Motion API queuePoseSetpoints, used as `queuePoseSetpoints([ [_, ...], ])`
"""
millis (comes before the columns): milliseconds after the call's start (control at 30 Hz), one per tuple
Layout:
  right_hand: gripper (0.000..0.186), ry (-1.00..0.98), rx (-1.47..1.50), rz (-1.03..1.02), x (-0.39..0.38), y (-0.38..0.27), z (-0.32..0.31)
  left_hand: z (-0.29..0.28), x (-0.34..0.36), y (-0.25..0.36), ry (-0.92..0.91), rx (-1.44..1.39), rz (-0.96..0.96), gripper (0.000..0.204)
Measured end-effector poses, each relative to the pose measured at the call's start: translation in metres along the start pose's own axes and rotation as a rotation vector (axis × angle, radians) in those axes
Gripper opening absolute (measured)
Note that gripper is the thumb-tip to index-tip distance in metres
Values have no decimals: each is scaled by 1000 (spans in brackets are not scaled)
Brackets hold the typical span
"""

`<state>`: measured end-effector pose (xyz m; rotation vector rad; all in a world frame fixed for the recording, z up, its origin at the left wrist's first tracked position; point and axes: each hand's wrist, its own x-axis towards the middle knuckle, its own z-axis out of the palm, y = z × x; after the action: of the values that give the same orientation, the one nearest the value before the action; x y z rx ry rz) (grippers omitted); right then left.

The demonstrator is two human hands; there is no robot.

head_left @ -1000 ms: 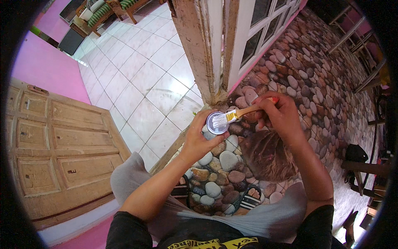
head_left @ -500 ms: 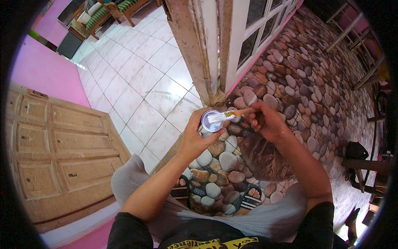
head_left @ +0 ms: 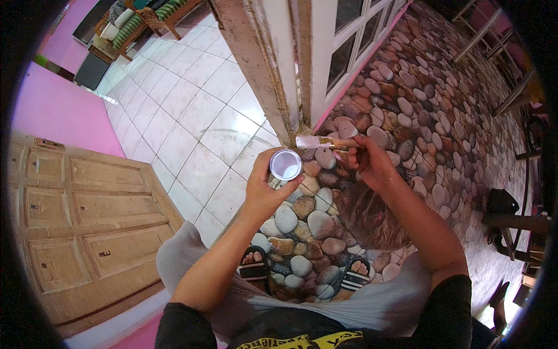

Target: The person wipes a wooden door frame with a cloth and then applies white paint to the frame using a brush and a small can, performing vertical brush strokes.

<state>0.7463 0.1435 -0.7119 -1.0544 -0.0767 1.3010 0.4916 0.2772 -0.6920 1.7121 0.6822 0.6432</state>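
Observation:
My left hand (head_left: 264, 185) is wrapped round a small round cup (head_left: 285, 165) with whitish paint inside, its mouth facing up. In my right hand (head_left: 372, 164) is a paintbrush (head_left: 340, 143), gripped by its wooden handle. The brush's bristles are coated white and point left, above and just right of the cup, apart from its rim. Beyond the brush tip stands a worn wooden door frame (head_left: 256, 52), its paint patchy and its foot dirty.
An unpainted wooden panel door (head_left: 116, 200) stands at the left beside a pink wall (head_left: 70, 104). White tiles (head_left: 192, 104) cover the inner room, with green-striped chairs (head_left: 165, 13) at the back. Pebble-patterned flooring (head_left: 418, 110) lies right, along a white-framed window (head_left: 349, 52). My sandalled feet are below.
The paintbrush has come out of the cup and moved up and slightly right, toward the door frame's foot. The cup has shifted slightly left in my left hand.

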Motion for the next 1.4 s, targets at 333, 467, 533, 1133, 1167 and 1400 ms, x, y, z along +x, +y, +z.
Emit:
queuePoseSetpoints([
  [333,27,152,-144,-129,41,45,-39,-14,5,15,42,-72,-63,62],
  [467,26,209,-132,-112,60,71,-37,-22,6,20,65,-40,-38,63],
  [533,27,250,-141,-144,70,83,-36,-24,7,22,63,5,-24,63],
  [1133,30,315,-174,-265,72,82,-15,-29,10,34,73,-53,-38,67],
  [1167,30,318,-174,-267,73,84,-17,-29,11,35,71,-55,-37,67],
  [1400,29,299,-182,-241,90,96,-6,-22,11,43,43,-46,-18,67],
])
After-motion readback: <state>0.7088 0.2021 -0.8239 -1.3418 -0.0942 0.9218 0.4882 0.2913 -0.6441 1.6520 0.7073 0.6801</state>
